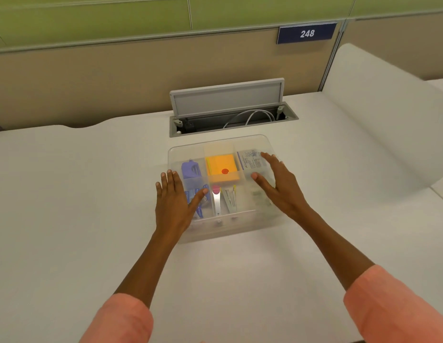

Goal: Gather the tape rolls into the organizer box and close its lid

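The clear organizer box (222,189), sitting mid-table (67,194) with its lid (225,147) down, is being covered by the left hand (172,201) and right hand (277,184), fingers spread flat, nothing grasped.

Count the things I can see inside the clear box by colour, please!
Seen through the lid of the clear box, with the left hand and right hand flat on top:
Purple: 1, a plastic tool
Orange: 1, a pad of sticky notes
Blue: 1, a packet, partly hidden by the left hand
Silver: 2, a flat metal tool and tweezers
White: 1, a printed packet
Total: 6
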Demonstrator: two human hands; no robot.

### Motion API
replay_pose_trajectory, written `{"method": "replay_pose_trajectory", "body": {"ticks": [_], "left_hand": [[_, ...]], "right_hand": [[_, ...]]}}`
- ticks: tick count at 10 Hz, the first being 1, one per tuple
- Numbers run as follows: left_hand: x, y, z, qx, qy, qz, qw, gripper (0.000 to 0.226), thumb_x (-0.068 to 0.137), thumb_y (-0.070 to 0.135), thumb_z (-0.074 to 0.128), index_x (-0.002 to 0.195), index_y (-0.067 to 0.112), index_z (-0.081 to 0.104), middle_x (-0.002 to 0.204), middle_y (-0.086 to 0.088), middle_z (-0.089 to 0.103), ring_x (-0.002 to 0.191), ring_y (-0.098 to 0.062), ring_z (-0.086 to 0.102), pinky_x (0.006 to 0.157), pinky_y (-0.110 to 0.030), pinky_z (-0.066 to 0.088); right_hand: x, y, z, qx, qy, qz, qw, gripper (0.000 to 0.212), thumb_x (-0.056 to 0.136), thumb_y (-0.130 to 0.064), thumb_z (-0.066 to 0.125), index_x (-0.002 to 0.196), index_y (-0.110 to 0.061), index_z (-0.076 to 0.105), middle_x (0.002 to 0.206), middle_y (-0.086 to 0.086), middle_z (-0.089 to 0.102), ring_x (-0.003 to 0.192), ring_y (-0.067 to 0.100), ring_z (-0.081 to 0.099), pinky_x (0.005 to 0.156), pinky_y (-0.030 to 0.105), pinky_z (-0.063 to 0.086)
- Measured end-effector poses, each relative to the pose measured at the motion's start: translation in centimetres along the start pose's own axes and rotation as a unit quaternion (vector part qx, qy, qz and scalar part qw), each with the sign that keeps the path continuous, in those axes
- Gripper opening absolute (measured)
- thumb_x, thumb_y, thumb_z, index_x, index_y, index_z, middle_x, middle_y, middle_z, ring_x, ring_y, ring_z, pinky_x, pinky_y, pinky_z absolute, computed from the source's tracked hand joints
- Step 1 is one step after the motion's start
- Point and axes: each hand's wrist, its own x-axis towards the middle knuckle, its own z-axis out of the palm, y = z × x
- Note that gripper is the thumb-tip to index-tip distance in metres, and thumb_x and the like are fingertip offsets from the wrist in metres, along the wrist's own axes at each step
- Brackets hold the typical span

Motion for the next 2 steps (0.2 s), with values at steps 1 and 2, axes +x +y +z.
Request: {"method": "replay_pose_trajectory", "body": {"ticks": [1, 2], "left_hand": [[0.3, 0.5, -0.3, 0.004, 0.003, 0.017, 1.0, 0.135, 0.04, 0.092, -0.017, 0.145, 0.009, -0.001, 0.158, -0.013, 0.0, 0.146, -0.028, -0.002, 0.116, -0.038, -0.004], [1.4, 1.8, -0.9, 0.003, 0.007, 0.044, 0.999, 0.133, 0.041, 0.092, -0.018, 0.145, 0.01, -0.003, 0.158, -0.011, -0.003, 0.146, -0.028, -0.006, 0.116, -0.038, -0.008]], "right_hand": [[-0.2, -2.1, -1.9, 0.03, 0.043, -0.017, 0.998, 0.05, 0.092, -0.038, 0.046, 0.137, -0.018, 0.037, 0.146, 0.005, 0.041, 0.134, 0.021, 0.037, 0.11, 0.035, 0.032], [0.1, -6.5, -5.7, 0.149, 0.126, -0.086, 0.977, 0.041, 0.092, -0.036, 0.047, 0.127, -0.016, 0.051, 0.132, 0.004, 0.056, 0.123, 0.012, 0.05, 0.104, 0.029, 0.04]]}}
